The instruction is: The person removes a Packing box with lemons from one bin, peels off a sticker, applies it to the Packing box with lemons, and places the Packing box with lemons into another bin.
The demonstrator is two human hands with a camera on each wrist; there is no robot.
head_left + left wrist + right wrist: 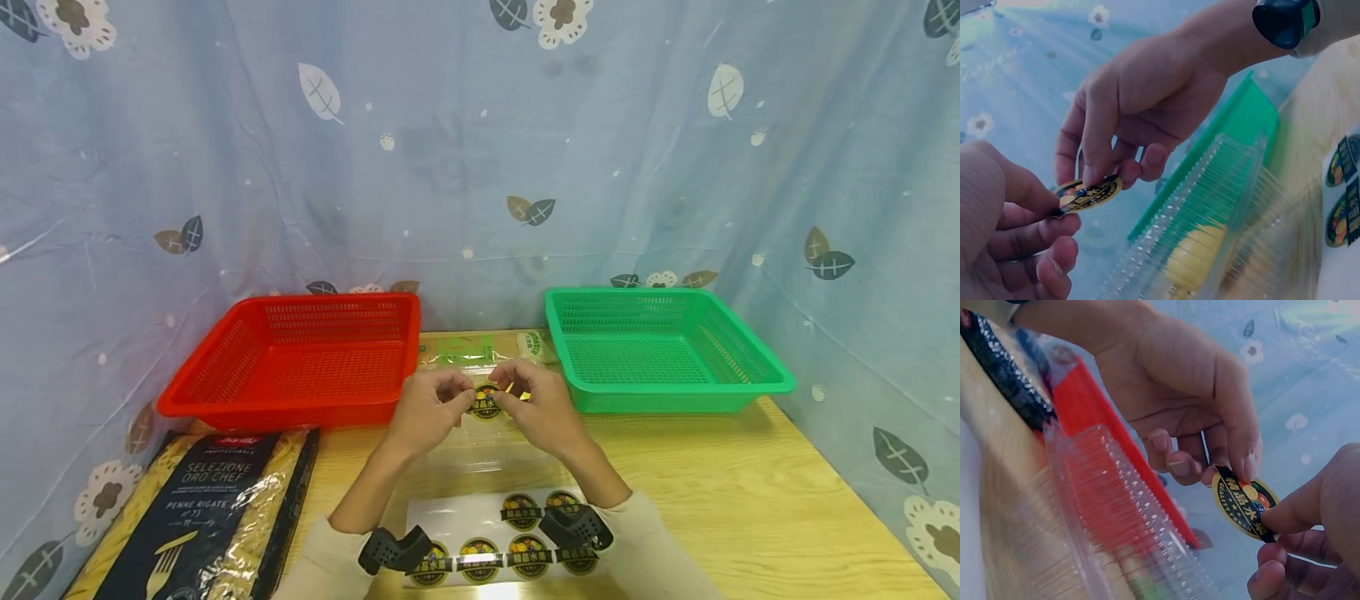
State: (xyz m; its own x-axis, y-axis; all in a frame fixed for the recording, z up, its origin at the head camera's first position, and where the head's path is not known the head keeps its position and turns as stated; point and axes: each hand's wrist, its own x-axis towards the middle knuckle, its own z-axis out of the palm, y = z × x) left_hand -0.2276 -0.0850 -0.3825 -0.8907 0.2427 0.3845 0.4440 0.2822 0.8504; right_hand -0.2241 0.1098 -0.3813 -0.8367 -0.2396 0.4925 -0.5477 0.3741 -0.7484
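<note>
A round black and gold sticker (486,402) (1088,194) (1245,504) is held above the table between both hands. My left hand (463,400) (1054,212) (1235,464) pinches its left edge. My right hand (507,402) (1099,176) (1272,520) pinches its right edge. Under the hands lies a clear plastic clamshell box (468,458) (1210,219) (1100,512) with something yellow (1196,257) inside. A white backing sheet (491,510) (1347,262) with several more of the same stickers lies near the table's front edge, between my wrists.
A red basket (300,354) (1094,419) stands at the back left, a green basket (660,346) (1241,122) at the back right. A clear packet (465,350) lies between them. A dark pasta bag (217,508) (1004,369) lies front left. Curtain encloses the table.
</note>
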